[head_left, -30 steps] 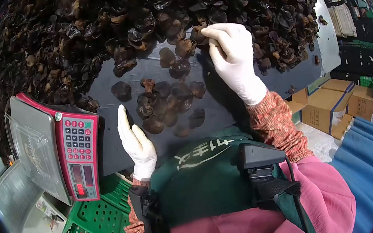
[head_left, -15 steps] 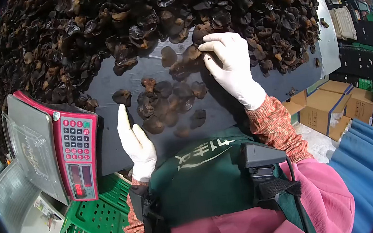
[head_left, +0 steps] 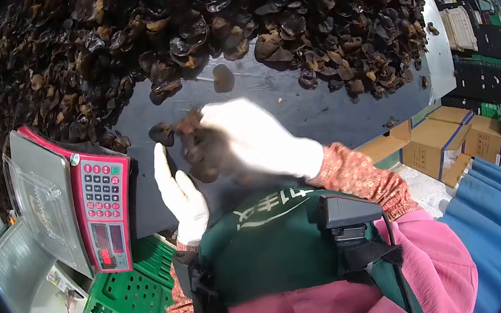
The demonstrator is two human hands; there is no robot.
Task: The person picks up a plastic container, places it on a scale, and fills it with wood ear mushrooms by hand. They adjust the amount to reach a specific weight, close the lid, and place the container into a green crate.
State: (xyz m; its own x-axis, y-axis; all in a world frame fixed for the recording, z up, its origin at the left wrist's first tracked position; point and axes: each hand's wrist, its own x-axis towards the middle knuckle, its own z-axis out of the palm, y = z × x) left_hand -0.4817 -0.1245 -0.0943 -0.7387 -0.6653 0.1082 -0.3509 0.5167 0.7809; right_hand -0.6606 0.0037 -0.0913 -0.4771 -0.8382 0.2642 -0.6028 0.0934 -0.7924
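Observation:
Dark brown, ear-shaped fungus pieces (head_left: 204, 173) lie in a small group on the dark table top (head_left: 268, 95). My right hand (head_left: 261, 139), white-gloved and blurred by motion, is over the right side of this group; its fingers cannot be made out. At the group's left, my left hand (head_left: 181, 199), also white-gloved, rests on the table with its fingers extended and nothing in it. One dark piece (head_left: 162, 133) lies by its fingertip. A single flat piece (head_left: 223, 78) lies apart, farther up the table. Beyond is a large heap of the same pieces (head_left: 308, 18).
A pink scale (head_left: 106, 205) with a metal pan (head_left: 49, 200) stands on the left. Below it is a green crate (head_left: 131, 302). Cardboard boxes (head_left: 431, 147), black crates (head_left: 485, 84) and a blue sheet (head_left: 488, 208) are on the right.
My right hand has moved from the heap's edge left and down to the small group. Pieces that lay on the right side of the group are now gathered left or hidden under it. My left hand has barely moved.

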